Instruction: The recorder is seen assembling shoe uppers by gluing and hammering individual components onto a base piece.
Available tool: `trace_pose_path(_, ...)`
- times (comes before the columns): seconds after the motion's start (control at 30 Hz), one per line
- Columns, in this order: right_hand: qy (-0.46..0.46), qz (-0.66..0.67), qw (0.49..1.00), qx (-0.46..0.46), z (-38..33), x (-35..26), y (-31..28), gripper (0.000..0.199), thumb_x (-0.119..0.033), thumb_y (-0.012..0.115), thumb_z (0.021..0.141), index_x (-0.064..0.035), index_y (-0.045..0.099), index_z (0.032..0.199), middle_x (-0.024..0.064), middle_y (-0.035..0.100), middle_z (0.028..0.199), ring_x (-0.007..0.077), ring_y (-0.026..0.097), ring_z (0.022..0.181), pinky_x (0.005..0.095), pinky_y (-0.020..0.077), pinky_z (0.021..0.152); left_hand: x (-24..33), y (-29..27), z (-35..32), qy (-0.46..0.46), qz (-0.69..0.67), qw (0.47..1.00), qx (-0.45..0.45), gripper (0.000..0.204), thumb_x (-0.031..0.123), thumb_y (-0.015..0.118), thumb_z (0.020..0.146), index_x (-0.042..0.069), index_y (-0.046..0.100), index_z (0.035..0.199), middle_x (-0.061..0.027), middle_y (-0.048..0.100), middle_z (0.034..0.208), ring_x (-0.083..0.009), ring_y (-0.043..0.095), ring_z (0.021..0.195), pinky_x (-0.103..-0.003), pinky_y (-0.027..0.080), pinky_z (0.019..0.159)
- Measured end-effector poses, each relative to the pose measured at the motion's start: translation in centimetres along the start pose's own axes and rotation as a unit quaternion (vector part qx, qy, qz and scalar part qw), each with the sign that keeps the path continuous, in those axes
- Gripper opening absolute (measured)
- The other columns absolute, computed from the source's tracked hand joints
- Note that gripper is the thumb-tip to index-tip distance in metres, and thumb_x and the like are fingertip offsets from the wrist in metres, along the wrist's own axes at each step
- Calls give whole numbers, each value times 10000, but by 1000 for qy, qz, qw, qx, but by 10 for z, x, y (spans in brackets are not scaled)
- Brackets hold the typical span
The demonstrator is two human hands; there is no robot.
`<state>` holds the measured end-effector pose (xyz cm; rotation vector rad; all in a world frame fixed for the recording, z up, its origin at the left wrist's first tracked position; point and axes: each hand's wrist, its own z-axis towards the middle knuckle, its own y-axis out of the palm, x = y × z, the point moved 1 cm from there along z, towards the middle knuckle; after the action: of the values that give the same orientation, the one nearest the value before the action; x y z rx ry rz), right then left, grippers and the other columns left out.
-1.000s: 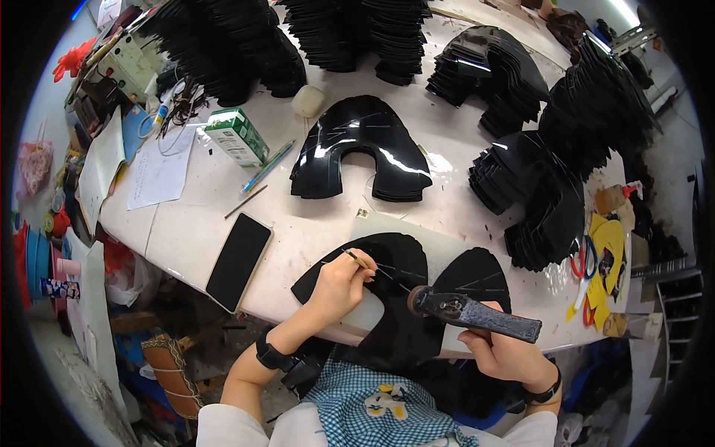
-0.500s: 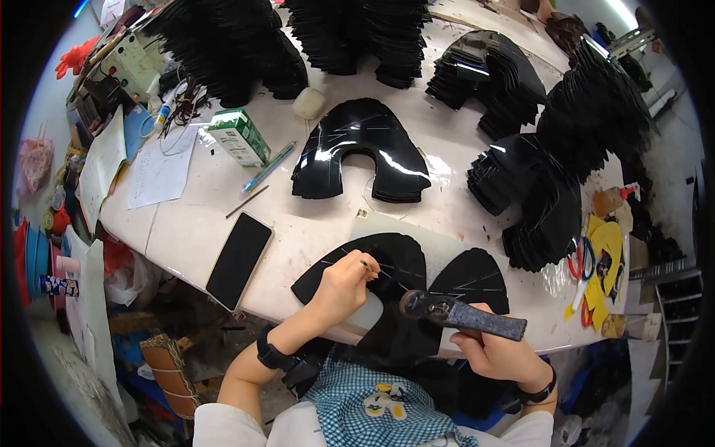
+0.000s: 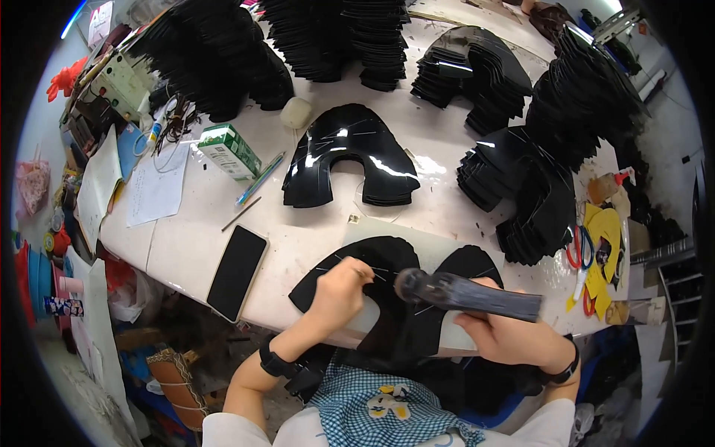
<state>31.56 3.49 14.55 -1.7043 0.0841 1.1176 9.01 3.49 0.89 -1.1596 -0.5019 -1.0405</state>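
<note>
At the white table's (image 3: 179, 249) near edge, a flat, black, curved sheet (image 3: 387, 255) is spread beneath the left hand (image 3: 342, 292), its fingertips pinched on a slim brownish rod (image 3: 360, 273), mostly hidden. A dark, worn hammer (image 3: 484, 294) is gripped by the right hand (image 3: 514, 331), fingers wrapped round the handle, apparently for control of its head. A pale translucent board (image 3: 430, 242) is laid underneath, probably as a shield for the tabletop. By the right edge, seemingly amber liquid is held in a red-capped bottle (image 3: 603, 188); toward the far left corner, the contents of a green-and-white carton (image 3: 229, 151) are hidden. Tall stacks of black sheets (image 3: 316, 45) are set near the far edge, perhaps to free the front.
</note>
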Motion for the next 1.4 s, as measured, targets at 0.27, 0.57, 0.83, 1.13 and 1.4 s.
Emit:
trace_pose_path(0.27, 186, 70, 967, 160, -90, 35, 10, 292, -59, 603, 777, 7, 518, 1048, 109, 582, 738, 197, 567, 627, 288, 448, 608, 28, 25, 24, -31, -122, 988, -86, 87, -85, 575, 723, -21, 571, 781, -99, 597, 752, -174, 596, 613, -246, 457, 557)
trace_pose_path(0.57, 216, 148, 934, 243, -129, 45, 20, 295, -62, 584, 809, 22, 487, 1075, 71, 577, 750, 114, 549, 651, 241, 435, 621, 44, 88, 41, -4, -140, 976, -165, 107, -103, 534, 742, -15, 536, 804, -100, 558, 694, -173, 586, 575, -253, 460, 529)
trace_pose_path(0.83, 205, 150, 945, 204, -130, 53, 21, 265, -93, 593, 805, 9, 508, 1036, 72, 585, 675, 139, 556, 566, 262, 432, 538, 41, 90, 42, -13, -130, 978, -160, 120, -138, 494, 732, -29, 524, 771, -100, 572, 693, -175, 599, 570, -248, 480, 534)
trace_pose_path(1.13, 183, 107, 965, 154, -103, 31, 5, 224, -80, 628, 779, 5, 543, 969, 71, 583, 629, 168, 584, 529, 261, 443, 497, 47, 94, 35, 70, -71, 987, -124, 173, -139, 529, 670, -3, 517, 776, -104, 549, 702, -225, 589, 591, -284, 482, 541)
trace_pose_path(1.4, 57, 154, 956, 244, -100, 9, -22, 227, -127, 634, 755, -12, 549, 931, 104, 585, 742, 189, 597, 614, 301, 471, 554, 60, 101, 28, 142, -3, 975, -172, 216, -88, 535, 646, 25, 502, 828, -107, 455, 732, -265, 503, 691, -346, 450, 605)
